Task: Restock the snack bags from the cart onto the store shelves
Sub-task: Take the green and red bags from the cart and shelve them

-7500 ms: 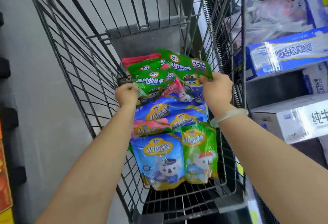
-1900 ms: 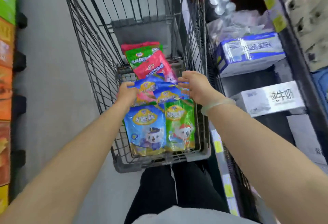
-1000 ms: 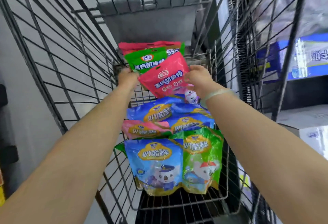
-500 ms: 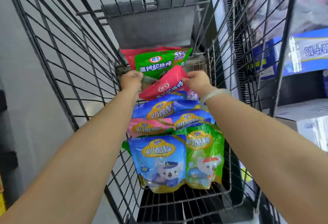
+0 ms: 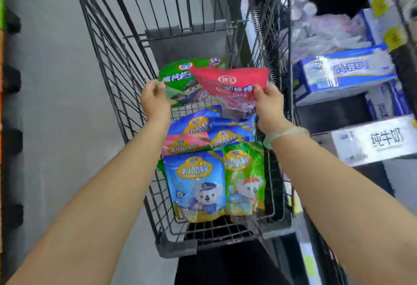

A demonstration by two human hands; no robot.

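Lifting clear of the cart [image 5: 108,63], a green bag [image 5: 178,77] is pinched by the left hand [image 5: 154,97] and a red bag [image 5: 234,84] by the right hand [image 5: 269,102], apparently destined for the shelves [image 5: 352,115] alongside; other bags [image 5: 194,178] are left along the cart's near edge.

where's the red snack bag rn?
Head view, upper centre: the red bag is pinched by the right hand, overlapping the green bag in the left hand.
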